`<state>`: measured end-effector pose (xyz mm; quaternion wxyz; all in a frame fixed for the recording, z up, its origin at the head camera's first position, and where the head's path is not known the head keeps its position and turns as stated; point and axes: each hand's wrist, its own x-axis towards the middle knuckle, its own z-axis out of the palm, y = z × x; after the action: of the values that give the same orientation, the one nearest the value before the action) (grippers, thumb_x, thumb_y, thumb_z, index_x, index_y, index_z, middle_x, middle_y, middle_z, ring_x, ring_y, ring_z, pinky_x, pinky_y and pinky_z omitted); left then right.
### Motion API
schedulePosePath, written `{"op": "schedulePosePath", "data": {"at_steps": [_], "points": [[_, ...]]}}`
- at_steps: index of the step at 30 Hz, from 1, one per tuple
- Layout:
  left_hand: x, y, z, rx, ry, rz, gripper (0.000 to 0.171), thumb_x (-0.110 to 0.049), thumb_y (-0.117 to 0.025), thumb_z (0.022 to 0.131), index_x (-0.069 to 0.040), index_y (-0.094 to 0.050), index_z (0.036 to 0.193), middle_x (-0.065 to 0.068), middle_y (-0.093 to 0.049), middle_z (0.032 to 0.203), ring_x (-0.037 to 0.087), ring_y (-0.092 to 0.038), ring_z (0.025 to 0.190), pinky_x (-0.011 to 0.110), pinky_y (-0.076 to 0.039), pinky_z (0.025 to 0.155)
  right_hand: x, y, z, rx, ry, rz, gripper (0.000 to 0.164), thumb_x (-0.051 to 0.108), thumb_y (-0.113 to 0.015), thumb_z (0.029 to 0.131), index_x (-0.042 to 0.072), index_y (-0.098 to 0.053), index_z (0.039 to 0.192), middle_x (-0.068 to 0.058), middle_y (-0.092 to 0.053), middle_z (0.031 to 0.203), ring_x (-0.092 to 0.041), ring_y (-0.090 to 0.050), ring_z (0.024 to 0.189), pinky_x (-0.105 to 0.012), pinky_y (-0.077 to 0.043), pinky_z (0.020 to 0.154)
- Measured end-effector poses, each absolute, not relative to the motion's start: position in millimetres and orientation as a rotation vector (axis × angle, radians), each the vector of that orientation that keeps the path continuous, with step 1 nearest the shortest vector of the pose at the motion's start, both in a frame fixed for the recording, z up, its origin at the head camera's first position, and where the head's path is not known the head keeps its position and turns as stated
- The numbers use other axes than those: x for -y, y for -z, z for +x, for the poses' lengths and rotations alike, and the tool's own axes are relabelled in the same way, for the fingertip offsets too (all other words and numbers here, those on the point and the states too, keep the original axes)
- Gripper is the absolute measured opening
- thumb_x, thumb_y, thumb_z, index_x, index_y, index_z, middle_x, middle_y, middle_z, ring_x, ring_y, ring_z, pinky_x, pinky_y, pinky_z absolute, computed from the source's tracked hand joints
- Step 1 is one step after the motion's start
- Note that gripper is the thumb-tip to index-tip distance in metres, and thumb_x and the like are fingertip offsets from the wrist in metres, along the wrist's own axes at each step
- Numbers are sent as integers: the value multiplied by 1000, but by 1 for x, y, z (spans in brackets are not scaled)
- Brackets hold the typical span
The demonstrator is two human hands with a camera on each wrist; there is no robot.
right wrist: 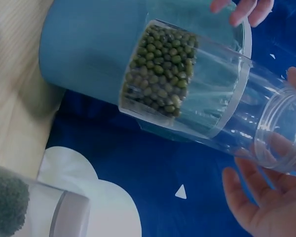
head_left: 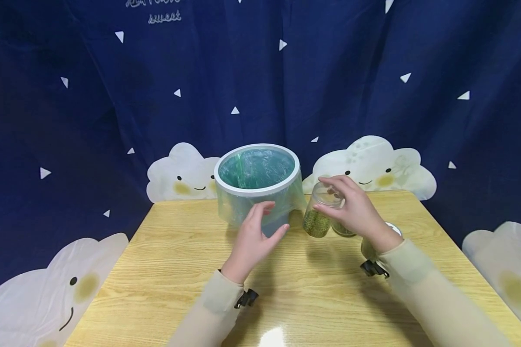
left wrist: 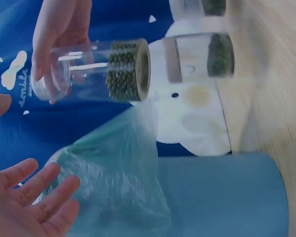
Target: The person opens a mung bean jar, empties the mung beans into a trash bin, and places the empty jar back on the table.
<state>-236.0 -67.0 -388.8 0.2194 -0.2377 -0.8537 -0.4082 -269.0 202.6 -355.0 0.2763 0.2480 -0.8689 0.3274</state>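
Observation:
By its lidless rim, my right hand [head_left: 351, 205] grips a clear jar [right wrist: 222, 98] between thumb and fingers. Green mung beans [right wrist: 160, 69] fill the bottom part of it, and in the head view it is slightly tilted above the table, right of the bin. My left hand [head_left: 253, 238] holds nothing; its fingers are spread and relaxed in front of the bin, a short way left of the jar. The blue-grey bin [head_left: 257, 193] has a white rim ring and a translucent green bag [left wrist: 118, 177] folded over its edge.
Behind the right hand stands another clear jar [head_left: 344, 230] with green contents. A further jar with a white lid [head_left: 394, 228] is partly hidden by the right wrist. All stand on the wooden table [head_left: 165, 279], before a dark blue curtain [head_left: 260, 72] with clouds.

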Motion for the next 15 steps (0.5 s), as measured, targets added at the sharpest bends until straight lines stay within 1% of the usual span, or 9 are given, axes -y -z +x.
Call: {"op": "schedulePosePath", "data": {"at_steps": [5, 9, 15], "points": [[56, 389, -234, 2369, 1221, -690, 62, -34, -78, 92, -9, -50, 143, 8, -60, 141, 26, -61, 125, 48, -54, 99, -196, 356, -265, 2249, -887, 720, 68, 17, -93, 75, 9, -65, 136, -8, -65, 121, -23, -64, 102, -40, -55, 87], [49, 393, -233, 2376, 1275, -706, 69, -35, -79, 91, -11, -46, 147, 8, -57, 145, 28, -60, 127, 52, -56, 95, -189, 358, -261, 2203, -887, 763, 68, 17, -94, 74, 9, -65, 135, -7, -65, 124, -24, -66, 102, -34, -54, 87], [40, 398, -234, 2399, 1343, -733, 78, -39, -79, 90, -11, -39, 152, 10, -53, 150, 29, -58, 132, 51, -53, 102, -180, 358, -254, 2171, -888, 810, 68, 17, -94, 73, 9, -65, 134, -8, -65, 125, -24, -65, 104, -32, -54, 88]]}}
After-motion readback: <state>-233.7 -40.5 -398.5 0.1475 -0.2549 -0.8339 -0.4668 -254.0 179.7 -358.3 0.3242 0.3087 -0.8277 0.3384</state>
